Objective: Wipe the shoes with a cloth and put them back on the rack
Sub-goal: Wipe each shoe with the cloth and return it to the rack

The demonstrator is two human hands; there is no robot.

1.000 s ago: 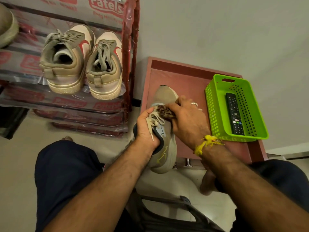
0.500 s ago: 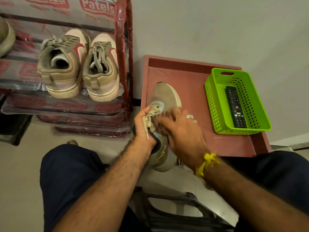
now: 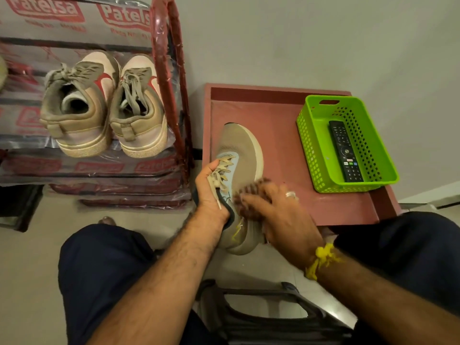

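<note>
Seated position, dark trousers, both forearms reaching forward and down. Left hand (image 3: pixel 211 192) curled round the collar and lace area of a beige knit shoe (image 3: pixel 240 155), fingers tucked in at the opening, laces lying across the knuckles. Shoe held toe pointing away, forepart over the near left corner of a low reddish-brown table (image 3: pixel 278 120), heel end projecting off the table edge toward the lap; contact between sole and table not determinable. Right hand (image 3: pixel 281 215) laid on the outer flank of the same shoe, fingers spread and pressing a brown patterned cloth (image 3: pixel 251 195) against the upper; cloth and fingers blurred, so exact grip on the cloth unclear, though the cloth sits bunched under the fingertips. Ring on one finger, yellow thread (image 3: pixel 321 257) tied at the right wrist. Shoe rack (image 3: pixel 171 83) to the left, red frame, shelves wrapped in printed plastic. Pair of tan and white sneakers (image 3: pixel 104 108) on one shelf, heels outward, side by side and touching. Green perforated basket (image 3: pixel 313 145) on the far right part of the table, well apart from the held shoe, black remote control (image 3: pixel 344 150) lying inside it. Dark stool frame (image 3: pixel 261 307) visible between the knees.
</note>
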